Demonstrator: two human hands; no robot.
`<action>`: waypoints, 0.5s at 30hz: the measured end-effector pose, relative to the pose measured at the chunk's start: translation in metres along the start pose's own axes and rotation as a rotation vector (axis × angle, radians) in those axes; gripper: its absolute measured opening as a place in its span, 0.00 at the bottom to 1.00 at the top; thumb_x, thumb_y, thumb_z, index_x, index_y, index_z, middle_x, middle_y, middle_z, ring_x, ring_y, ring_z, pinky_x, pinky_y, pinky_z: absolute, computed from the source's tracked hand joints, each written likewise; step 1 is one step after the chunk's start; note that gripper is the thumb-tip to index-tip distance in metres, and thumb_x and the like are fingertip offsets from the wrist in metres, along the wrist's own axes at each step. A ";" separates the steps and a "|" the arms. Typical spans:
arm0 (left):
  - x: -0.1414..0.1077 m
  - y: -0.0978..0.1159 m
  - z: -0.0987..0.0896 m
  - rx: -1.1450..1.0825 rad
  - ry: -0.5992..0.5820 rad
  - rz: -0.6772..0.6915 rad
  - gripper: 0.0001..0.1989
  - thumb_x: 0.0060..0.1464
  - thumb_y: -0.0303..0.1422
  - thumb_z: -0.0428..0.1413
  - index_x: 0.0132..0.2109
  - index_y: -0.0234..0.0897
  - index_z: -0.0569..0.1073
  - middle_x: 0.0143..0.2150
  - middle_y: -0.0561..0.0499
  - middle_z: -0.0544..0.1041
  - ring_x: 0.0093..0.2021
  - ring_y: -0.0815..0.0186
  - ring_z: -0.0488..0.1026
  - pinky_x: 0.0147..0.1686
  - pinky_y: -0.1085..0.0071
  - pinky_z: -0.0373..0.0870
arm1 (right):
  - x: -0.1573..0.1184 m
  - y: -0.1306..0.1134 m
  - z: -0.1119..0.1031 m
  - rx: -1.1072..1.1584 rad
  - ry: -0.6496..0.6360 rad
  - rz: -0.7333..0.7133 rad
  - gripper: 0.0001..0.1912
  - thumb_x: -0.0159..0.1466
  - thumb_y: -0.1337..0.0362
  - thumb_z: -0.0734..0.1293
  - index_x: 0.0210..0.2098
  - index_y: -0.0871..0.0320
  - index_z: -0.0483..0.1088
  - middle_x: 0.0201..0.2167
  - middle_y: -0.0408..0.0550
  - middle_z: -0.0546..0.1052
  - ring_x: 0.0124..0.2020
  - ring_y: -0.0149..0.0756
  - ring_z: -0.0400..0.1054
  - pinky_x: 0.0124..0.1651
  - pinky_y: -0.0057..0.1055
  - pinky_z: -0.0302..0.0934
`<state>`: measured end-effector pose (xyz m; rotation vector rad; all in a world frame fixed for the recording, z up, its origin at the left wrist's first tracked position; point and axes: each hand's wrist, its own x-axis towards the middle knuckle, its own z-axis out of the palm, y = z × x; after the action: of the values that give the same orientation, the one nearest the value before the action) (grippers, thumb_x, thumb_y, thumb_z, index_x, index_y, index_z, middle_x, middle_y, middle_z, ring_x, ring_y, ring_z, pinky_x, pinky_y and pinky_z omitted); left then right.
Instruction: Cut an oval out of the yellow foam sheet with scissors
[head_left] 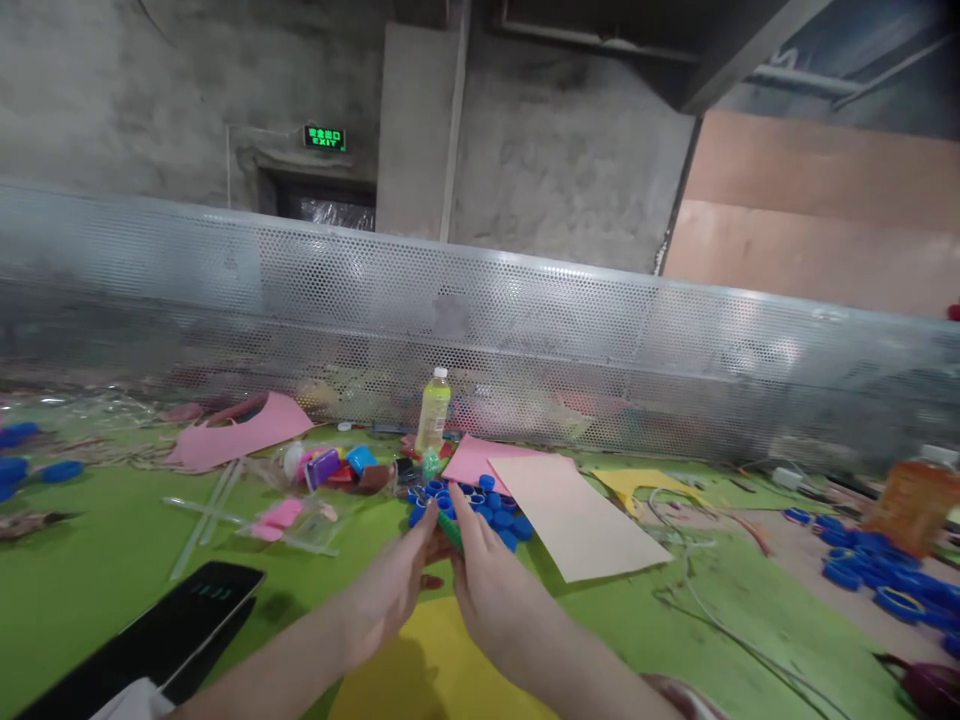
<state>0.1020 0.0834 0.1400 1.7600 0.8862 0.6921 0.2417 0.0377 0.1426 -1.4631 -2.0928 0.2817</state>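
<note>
My left hand [401, 580] and my right hand [487, 570] meet over the middle of the table, palms facing, with fingers stretched forward. Between them they hold a green roll of what looks like modelling clay [450, 530], mostly hidden by the fingers. Below the hands lies a yellow sheet [442, 660]. Just beyond the fingertips is a heap of blue bottle caps [499, 518]. To the right of it, a cream sheet [581, 520] partly covers a pink sheet [476, 462].
A bottle of yellow drink [433, 415] stands behind the caps. At left lie a phone [172, 620], clear straws [210, 510] and pink clay [277, 518]. On the right are loose cables [705, 600], more blue caps [877, 565] and an orange bottle [915, 505]. A perforated metal screen [525, 340] borders the back.
</note>
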 end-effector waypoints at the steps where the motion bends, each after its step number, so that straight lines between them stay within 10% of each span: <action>1: 0.001 0.000 0.002 -0.009 0.023 -0.005 0.42 0.61 0.58 0.24 0.58 0.35 0.68 0.52 0.41 0.74 0.52 0.59 0.71 0.49 0.64 0.69 | 0.000 0.002 0.004 0.021 0.001 -0.033 0.39 0.64 0.72 0.55 0.71 0.63 0.36 0.63 0.64 0.61 0.61 0.51 0.59 0.58 0.45 0.59; 8: -0.001 -0.007 -0.002 0.254 0.083 0.046 0.36 0.65 0.54 0.29 0.52 0.36 0.73 0.51 0.41 0.75 0.54 0.54 0.69 0.53 0.58 0.65 | 0.004 0.020 0.003 0.196 0.044 0.014 0.33 0.64 0.73 0.55 0.68 0.65 0.49 0.61 0.62 0.65 0.61 0.45 0.61 0.59 0.43 0.58; 15: -0.020 -0.018 0.018 0.717 -0.272 0.232 0.21 0.55 0.38 0.59 0.56 0.40 0.74 0.57 0.40 0.73 0.57 0.44 0.69 0.56 0.46 0.63 | -0.007 0.036 -0.042 0.125 0.072 0.134 0.24 0.66 0.63 0.59 0.61 0.61 0.59 0.30 0.48 0.77 0.24 0.38 0.68 0.26 0.32 0.62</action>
<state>0.0997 0.0615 0.1160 2.5537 0.7978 0.2646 0.2950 0.0387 0.1575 -1.5178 -1.8885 0.3980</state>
